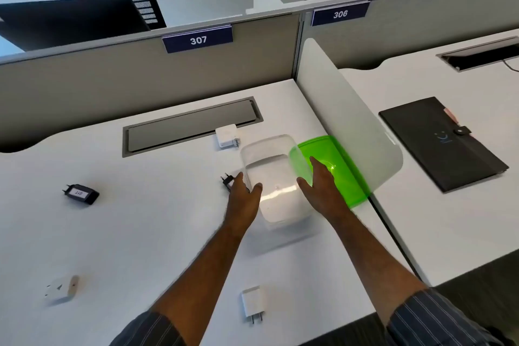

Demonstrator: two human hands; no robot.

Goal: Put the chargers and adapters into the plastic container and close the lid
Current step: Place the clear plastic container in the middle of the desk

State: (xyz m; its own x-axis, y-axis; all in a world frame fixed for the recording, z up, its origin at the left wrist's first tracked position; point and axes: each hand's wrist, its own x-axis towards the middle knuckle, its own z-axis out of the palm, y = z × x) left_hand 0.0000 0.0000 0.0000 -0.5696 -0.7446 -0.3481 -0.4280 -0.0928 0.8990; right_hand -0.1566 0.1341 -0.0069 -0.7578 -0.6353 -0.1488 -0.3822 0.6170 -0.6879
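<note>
The clear container (276, 185) was flanked by both open hands, left (243, 194) and right (323, 185); the green lid (337, 166) lay right.

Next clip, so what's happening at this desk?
A person has both hands on a clear container on the white desk: the left hand on its left wall, the right hand on its right side, next to the green lid, which is off. The container looks empty. Five chargers and adapters lie on the desk: a white brick, a black plug by the left hand, a black adapter, a white socket adapter and a white charger.
</note>
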